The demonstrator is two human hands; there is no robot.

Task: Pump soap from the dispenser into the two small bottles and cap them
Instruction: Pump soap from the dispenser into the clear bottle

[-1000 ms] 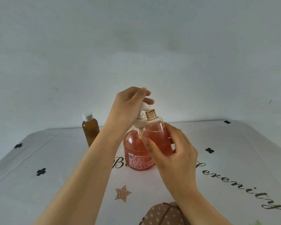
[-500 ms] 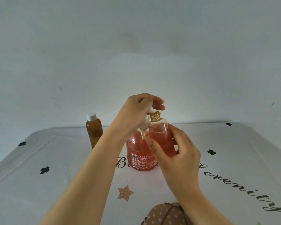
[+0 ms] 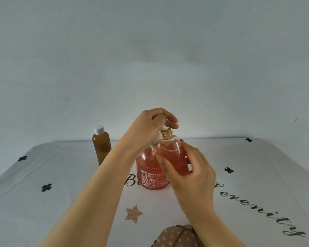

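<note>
A round dispenser (image 3: 150,173) of pink soap stands mid-table. My left hand (image 3: 150,125) lies curled over its white pump head, pressing it down. My right hand (image 3: 191,173) grips a small clear bottle (image 3: 175,155), uncapped, with its threaded neck right under the pump spout; pink soap fills most of it. Behind and to the left stands a second small bottle (image 3: 101,148), brown, with a white cap on it. The spout itself is hidden by my fingers.
The table (image 3: 43,202) wears a white cloth printed with black flowers, a brown star and script lettering. A brown dotted shape (image 3: 175,236) pokes in at the near edge. A plain wall rises behind the table.
My left hand has pushed the pump head down from its raised position, its fingers curling over it. The small bottle stays under the spout in my right hand.
</note>
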